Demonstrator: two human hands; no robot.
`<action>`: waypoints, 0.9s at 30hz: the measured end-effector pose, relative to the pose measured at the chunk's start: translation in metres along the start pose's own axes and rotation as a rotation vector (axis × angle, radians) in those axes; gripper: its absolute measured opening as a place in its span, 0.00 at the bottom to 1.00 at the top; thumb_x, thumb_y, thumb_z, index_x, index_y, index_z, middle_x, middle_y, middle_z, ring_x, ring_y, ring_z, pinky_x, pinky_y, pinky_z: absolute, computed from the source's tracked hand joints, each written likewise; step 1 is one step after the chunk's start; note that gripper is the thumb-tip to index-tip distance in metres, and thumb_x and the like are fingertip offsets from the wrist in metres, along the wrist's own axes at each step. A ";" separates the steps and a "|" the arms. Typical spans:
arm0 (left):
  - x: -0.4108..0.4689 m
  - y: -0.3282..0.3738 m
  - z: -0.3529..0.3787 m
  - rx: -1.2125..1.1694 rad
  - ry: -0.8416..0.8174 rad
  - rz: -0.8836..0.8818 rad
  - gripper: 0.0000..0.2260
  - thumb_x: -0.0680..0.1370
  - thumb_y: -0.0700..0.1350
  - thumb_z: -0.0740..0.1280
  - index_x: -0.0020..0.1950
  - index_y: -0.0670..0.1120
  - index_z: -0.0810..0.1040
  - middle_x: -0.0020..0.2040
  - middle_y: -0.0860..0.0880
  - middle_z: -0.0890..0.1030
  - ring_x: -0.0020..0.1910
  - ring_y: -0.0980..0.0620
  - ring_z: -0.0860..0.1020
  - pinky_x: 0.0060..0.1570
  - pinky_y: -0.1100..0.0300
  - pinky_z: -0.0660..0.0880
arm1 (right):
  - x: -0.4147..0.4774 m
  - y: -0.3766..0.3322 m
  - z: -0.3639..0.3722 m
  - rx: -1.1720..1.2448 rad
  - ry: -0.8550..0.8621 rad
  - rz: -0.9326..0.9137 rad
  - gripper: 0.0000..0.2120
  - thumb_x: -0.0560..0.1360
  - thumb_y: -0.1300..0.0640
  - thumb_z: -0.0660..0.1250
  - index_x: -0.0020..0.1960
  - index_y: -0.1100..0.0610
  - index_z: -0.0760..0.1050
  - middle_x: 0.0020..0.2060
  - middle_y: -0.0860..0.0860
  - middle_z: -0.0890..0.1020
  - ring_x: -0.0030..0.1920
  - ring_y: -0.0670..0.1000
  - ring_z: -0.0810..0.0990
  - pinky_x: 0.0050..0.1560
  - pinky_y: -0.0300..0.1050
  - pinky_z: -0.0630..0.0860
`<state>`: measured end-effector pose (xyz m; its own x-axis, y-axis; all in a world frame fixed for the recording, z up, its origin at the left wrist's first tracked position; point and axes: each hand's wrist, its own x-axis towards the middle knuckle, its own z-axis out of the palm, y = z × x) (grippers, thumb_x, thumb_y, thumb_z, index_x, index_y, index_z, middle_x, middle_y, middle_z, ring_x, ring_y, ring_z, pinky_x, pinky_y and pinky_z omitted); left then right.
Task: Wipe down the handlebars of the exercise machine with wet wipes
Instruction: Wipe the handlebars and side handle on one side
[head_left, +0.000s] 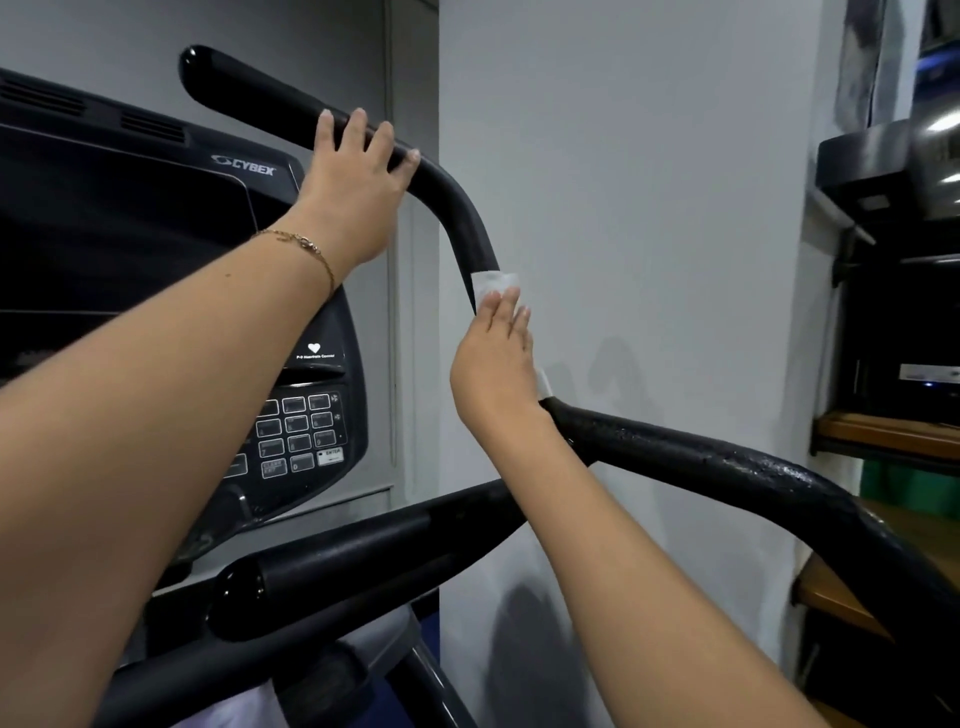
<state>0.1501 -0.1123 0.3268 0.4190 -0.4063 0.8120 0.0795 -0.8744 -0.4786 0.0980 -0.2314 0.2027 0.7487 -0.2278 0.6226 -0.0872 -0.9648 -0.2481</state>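
A black curved handlebar (457, 208) of the exercise machine runs from the upper left down to the right. My left hand (353, 192) grips its upper stretch, fingers curled over the top. My right hand (496, 358) is wrapped around the bar lower down, pressing a white wet wipe (493, 283) against it. The wipe pokes out above my fingertips and below my palm. The bar section under my right hand is hidden. The lower part of the bar (727, 462) looks wet and shiny.
The machine's black console (130, 249) with a keypad (298, 436) fills the left. A second black grip (337, 571) lies below my arms. A grey wall stands behind. Wooden shelves (883, 436) with dark equipment are at the right.
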 end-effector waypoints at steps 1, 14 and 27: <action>0.000 -0.001 0.000 -0.009 0.003 0.000 0.32 0.77 0.42 0.61 0.78 0.48 0.49 0.76 0.39 0.53 0.75 0.37 0.51 0.72 0.39 0.49 | 0.003 -0.001 -0.002 -0.002 0.012 -0.013 0.28 0.80 0.66 0.48 0.74 0.68 0.35 0.74 0.65 0.39 0.75 0.63 0.42 0.76 0.51 0.46; 0.000 -0.003 -0.007 -0.058 -0.012 -0.022 0.32 0.76 0.41 0.63 0.77 0.48 0.52 0.75 0.39 0.57 0.75 0.39 0.53 0.73 0.40 0.50 | 0.006 0.012 -0.011 -0.009 0.038 0.037 0.31 0.78 0.68 0.55 0.73 0.71 0.40 0.74 0.67 0.51 0.72 0.60 0.62 0.66 0.47 0.68; -0.045 0.070 -0.070 -0.691 -0.522 -0.262 0.16 0.80 0.42 0.57 0.67 0.40 0.69 0.63 0.40 0.72 0.63 0.39 0.72 0.59 0.50 0.71 | 0.010 0.064 -0.075 0.392 0.027 0.019 0.06 0.74 0.58 0.66 0.48 0.54 0.81 0.37 0.52 0.78 0.39 0.52 0.76 0.39 0.41 0.68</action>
<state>0.0731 -0.1737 0.2799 0.8341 -0.1469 0.5316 -0.2603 -0.9547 0.1446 0.0508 -0.3051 0.2484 0.7310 -0.2536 0.6335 0.1607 -0.8383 -0.5210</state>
